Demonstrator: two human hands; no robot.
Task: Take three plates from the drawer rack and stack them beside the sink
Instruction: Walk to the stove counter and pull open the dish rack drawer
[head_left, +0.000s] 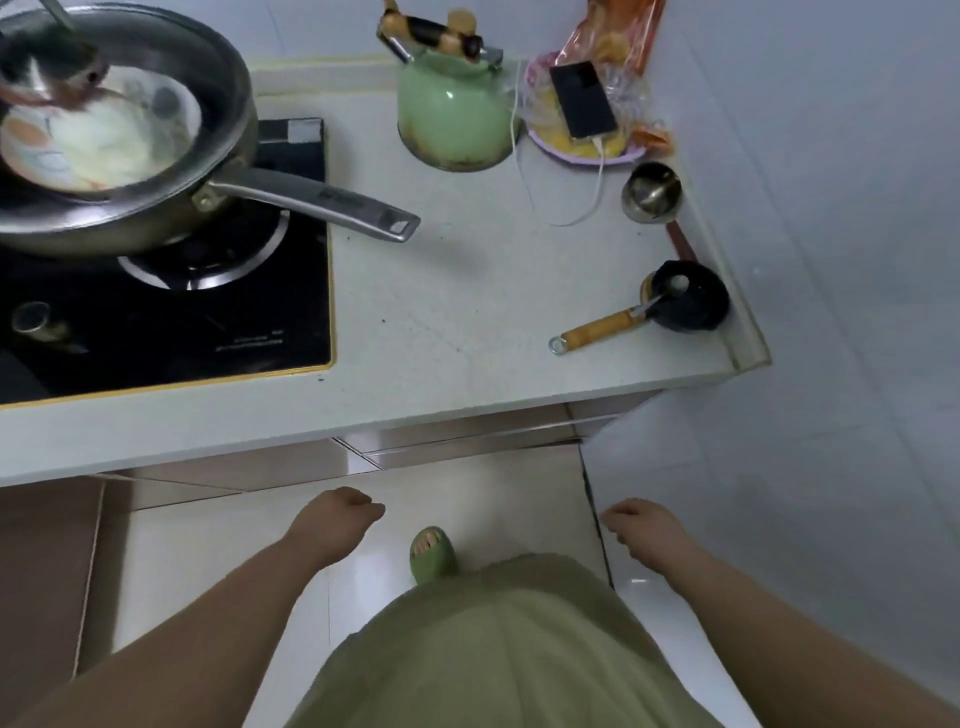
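Empty, each grip loosely curled, left hand (340, 514) and right hand (641, 525) hang low before the counter (441, 332).

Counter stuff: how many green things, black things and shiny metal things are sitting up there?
Green: 1, the kettle
Black: 3, the stove top, the phone and the round black dish
Shiny metal: 2, the frying pan and the small cup
Total: 6
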